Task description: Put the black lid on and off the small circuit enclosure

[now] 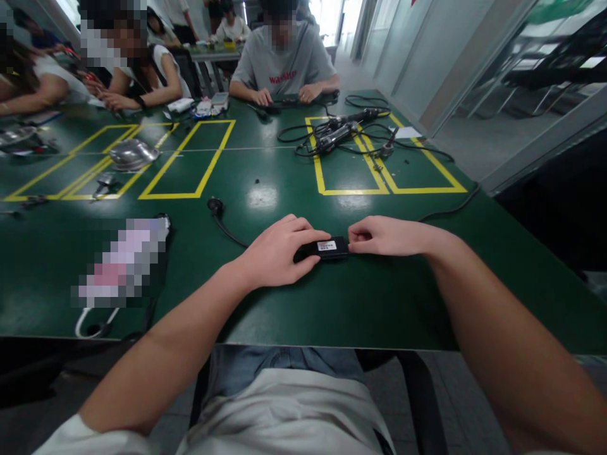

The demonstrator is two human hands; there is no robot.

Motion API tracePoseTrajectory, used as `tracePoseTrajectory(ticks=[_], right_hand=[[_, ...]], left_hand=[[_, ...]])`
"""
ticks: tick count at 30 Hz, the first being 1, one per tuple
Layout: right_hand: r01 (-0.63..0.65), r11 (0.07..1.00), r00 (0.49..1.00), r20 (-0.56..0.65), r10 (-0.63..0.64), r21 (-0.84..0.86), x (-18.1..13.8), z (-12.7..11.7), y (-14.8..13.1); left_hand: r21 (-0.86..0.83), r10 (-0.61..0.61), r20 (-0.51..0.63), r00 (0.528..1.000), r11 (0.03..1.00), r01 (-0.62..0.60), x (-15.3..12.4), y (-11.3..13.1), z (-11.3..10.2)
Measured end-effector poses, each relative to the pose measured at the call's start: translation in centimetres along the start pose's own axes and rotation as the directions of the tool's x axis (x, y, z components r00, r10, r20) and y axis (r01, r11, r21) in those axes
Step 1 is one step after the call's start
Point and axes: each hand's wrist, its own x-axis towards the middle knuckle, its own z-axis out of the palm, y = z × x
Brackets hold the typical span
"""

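A black power adapter [337, 254] with a white label lies on the green table in front of me. My left hand [287, 249] is closed around its left part, thumb on the near side and fingers on the far side. At the adapter's right end, my right hand [374, 237] is closed in a pinch; whatever sits between those fingertips is hidden. From under my left hand a black cord runs leftward to a plug [215, 206]. Another stretch of black cable [448, 212] comes out behind my right wrist and curves off to the upper right.
A pixelated item [123, 259] with a white loop lies at left on the table [265, 316]. Farther back are a metal bowl [133, 155], yellow tape outlines and a tangle of black cables and tools [336, 134]. Across sits a person [287, 63] handling a dark object; other people are at left.
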Motion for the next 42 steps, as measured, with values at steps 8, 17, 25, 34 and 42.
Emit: tracePoseTrajectory(ticks=[8, 17, 25, 34, 42], right_hand=[[-0.027, 1.0, 1.0, 0.014, 0.027, 0.004, -0.1, 0.0, -0.2], [-0.025, 0.999, 1.0, 0.013, 0.024, 0.032, 0.0, 0.1, 0.1], [-0.034, 0.998, 0.999, 0.016, 0.033, 0.046, -0.1, 0.0, 0.2], [-0.02, 0.999, 0.999, 0.028, 0.019, 0.033, 0.1, 0.2, 0.6], [-0.022, 1.0, 0.998, 0.056, 0.021, 0.013, 0.1, 0.3, 0.7]], left_hand=[[0.031, 0.018, 0.105, 0.994, 0.999, -0.021, 0.1, -0.1, -0.2], [0.017, -0.025, 0.112, 0.993, 1.0, 0.023, 0.2, 0.0, 0.1], [-0.125, -0.07, 0.089, 0.994, 0.989, 0.081, 0.2, -0.3, 0.9], [-0.047, -0.309, -0.09, 0.947, 0.951, 0.306, 0.7, -1.5, 1.8], [0.172, -0.448, -0.042, 0.893, 0.877, 0.448, 0.8, -0.2, 0.5]])
